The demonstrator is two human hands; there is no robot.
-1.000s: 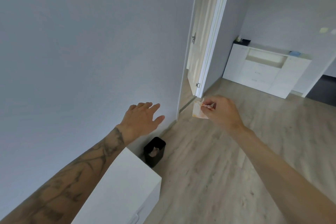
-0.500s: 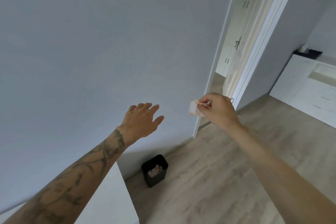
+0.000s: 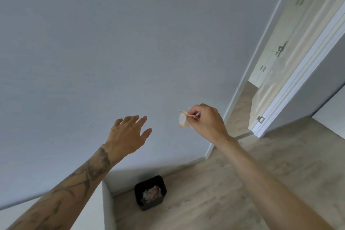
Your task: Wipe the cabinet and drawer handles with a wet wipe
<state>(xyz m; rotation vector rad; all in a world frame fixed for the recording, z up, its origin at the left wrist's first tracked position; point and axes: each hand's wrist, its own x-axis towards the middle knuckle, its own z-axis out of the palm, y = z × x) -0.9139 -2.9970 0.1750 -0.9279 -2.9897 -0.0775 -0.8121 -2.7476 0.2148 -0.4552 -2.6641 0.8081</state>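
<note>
Now R hand [image 3: 207, 122] pinches a small wet wipe [image 3: 183, 121] btw thumb & fingertips. The wipe hangs down w/ orange smears, up in the air in front of the grey wall [image 3: 130, 43]. L hand [image 3: 128, 134] is empty, fingers straight & spread, near it to the left, not touching. Below: black bin [image 3: 149, 205] on the wood floor [image 3: 205, 192], crumpled wipes inside, near a white cabinet [image 3: 93, 218] at lower left. Open door [image 3: 298, 43] far right.

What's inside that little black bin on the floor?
The black bin holds crumpled pale scraps, perhaps used wipes or paper. Whatever lies beneath them, and the bin's bottom, is covered.
</note>
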